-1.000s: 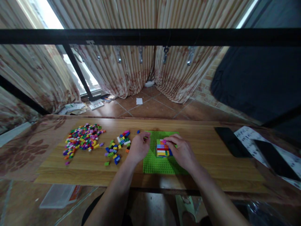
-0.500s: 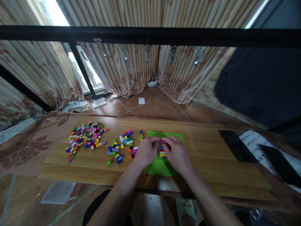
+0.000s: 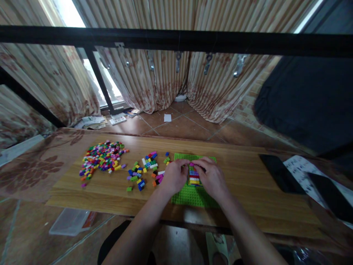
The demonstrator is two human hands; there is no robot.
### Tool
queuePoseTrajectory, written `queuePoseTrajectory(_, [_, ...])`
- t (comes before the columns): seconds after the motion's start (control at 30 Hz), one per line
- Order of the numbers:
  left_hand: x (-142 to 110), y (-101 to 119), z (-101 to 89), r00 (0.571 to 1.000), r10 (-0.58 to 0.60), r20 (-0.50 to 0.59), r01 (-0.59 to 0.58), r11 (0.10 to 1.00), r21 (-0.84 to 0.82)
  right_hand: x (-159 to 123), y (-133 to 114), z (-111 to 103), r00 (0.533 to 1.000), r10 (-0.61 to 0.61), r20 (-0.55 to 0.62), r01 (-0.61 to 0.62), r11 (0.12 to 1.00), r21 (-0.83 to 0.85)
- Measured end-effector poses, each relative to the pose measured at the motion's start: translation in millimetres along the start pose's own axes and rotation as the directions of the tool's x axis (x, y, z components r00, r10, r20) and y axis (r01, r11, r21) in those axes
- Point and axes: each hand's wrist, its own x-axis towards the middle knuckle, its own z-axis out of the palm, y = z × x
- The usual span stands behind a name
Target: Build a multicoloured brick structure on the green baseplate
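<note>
A bright green studded baseplate lies on the wooden board, with a small build of stacked toy bricks on it. Its visible rows run yellow, white, red, blue and purple towards the far end. At that far end sits a magenta brick, partly covered by fingertips. My left hand curls in from the left with its fingers closed at this brick. From the right, my right hand pinches at the same brick, thumb and forefinger bent over the build. The fingers hide the build's side edges.
Left of the baseplate lie small groups of loose bricks, and farther left a big mixed pile. A black phone-like slab and a printed sheet lie at right. A dark metal bar crosses beyond the board.
The view has shifted slightly. My right hand has drawn a little to the right, so more of the build's coloured rows shows. Both hands stay at the far end.
</note>
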Motion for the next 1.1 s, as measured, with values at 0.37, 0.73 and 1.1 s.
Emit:
queuePoseTrajectory(0.37, [6,-2,3.7,1.000,-0.005,0.002,0.005,0.999,-0.050,4,2,-3,0.999,0.016,0.047,-0.017,0.999,0.038])
queuePoseTrajectory(0.73, [11,-5,4.9,0.999,0.014,0.039,-0.008,0.990,-0.144,5,3,-9,0.996,0.008,0.094,-0.018,0.994,0.108])
queuePoseTrajectory(1.1, [12,-8,4.9,0.999,-0.011,0.031,0.017,0.981,-0.192,5,8,-7,0.995,0.072,0.066,-0.075,0.996,0.043])
